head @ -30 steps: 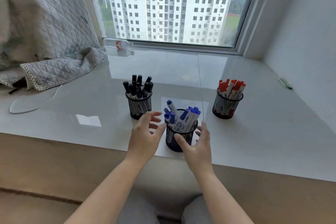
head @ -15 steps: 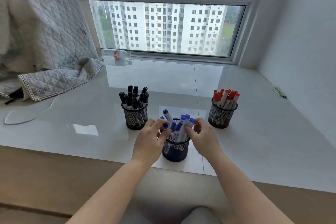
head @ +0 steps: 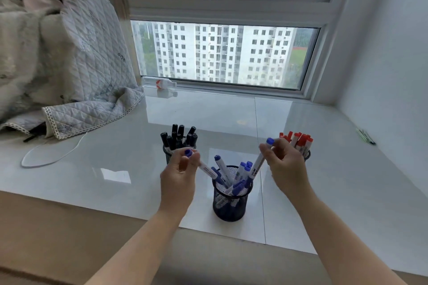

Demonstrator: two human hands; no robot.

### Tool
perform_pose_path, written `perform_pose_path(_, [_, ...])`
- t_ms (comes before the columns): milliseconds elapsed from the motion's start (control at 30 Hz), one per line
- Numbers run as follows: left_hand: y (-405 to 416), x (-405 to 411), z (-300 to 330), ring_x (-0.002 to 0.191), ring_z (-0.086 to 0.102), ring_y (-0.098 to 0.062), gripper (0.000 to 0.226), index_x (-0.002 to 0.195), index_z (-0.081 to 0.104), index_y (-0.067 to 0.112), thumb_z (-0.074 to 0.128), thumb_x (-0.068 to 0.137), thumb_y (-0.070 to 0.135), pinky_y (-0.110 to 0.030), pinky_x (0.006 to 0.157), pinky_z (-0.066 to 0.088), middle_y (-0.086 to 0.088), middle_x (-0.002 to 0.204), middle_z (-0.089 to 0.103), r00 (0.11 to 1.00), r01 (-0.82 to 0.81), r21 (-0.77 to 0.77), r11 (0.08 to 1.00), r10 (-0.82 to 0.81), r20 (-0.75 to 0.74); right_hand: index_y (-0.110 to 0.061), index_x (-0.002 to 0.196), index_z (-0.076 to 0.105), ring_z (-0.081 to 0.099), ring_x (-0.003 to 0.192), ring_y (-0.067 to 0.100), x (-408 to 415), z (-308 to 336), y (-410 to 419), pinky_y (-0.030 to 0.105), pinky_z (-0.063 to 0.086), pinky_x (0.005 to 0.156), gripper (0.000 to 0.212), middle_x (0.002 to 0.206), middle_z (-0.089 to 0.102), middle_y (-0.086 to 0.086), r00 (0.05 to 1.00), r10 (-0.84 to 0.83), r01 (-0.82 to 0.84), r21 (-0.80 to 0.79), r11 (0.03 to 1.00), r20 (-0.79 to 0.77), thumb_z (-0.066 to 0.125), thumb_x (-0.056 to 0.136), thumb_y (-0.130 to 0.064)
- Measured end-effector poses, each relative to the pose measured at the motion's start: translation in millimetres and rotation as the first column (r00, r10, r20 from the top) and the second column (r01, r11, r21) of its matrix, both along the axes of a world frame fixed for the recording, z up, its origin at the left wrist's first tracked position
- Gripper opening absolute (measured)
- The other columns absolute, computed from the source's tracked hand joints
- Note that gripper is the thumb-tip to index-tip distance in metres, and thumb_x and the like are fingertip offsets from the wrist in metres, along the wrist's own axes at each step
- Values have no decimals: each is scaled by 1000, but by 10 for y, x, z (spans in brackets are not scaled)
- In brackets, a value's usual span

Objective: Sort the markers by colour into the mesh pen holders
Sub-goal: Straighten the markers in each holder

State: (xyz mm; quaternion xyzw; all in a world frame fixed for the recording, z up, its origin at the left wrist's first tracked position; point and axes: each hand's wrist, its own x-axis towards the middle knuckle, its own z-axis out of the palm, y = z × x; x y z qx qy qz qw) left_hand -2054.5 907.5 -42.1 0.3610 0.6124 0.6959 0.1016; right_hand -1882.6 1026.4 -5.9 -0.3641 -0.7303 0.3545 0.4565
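Blue-capped markers (head: 240,170) fill a dark blue mesh holder (head: 229,201); black markers (head: 179,137) and red markers (head: 298,140) flank it.

Sill surface (head: 324,192): glossy, smooth, pale stone-like or tile finish; mirrors the window and shows one thin seam line. Front edge at 6 o'clock: matt tan band (head: 58,227), no shine. Blue holder (head: 228,201): fine dark wire mesh, metal look, slight sheen. Black-marker holder (head: 167,152) at 11 o'clock and red-marker holder (head: 306,154) at 1 o'clock: same mesh, mostly hidden. Blue markers (head: 221,166): smooth plastic, white barrels, glossy blue caps. Quilt (head: 92,58) at 10 o'clock: soft matt cloth, diamond stitching, lace-like trim. Cable (head: 53,157): smooth white plastic. Bottle (head: 159,83) at 12 o'clock: clear plastic. Window frame (head: 231,9): smooth white, semi-matt.
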Motion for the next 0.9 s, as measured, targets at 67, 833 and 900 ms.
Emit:
perform_pose_path(67, [-60, -75, 60, 48, 42, -1, 17, 78, 57, 33, 53, 82, 48, -12, 47, 36, 17, 52, 50, 997, -43, 78, 996, 38, 68, -14, 74, 54, 41, 48, 7, 31, 100, 23, 21, 37, 51, 21, 56, 46, 0, 994, -50, 50, -2, 999, -98, 58, 89, -27])
perform_pose_path(833, [-29, 76, -27, 77, 67, -8, 14, 93, 59, 22, 48, 94, 13, -29, 71, 49, 5, 76, 72, 543, 191, 250, 949, -314, 779, -14, 94, 55, 70, 68, 13, 67, -182, -182, 21, 54, 55, 15, 78, 74, 4, 783, -48, -417, -581, 699, -620, 54, 87, 0])
perform_pose_path(900, [-30, 93, -42, 84, 67, -12, 13, 92, 55, 20, 47, 95, 10, -30, 71, 49, 4, 79, 72, 654, 192, 168, 967, -253, 713, -12, 92, 57, 71, 74, 15, 74, -254, -218, 21, 54, 58, 14, 83, 73, 7, 869, -12, -301, -549, 780, -494, 58, 85, 0])
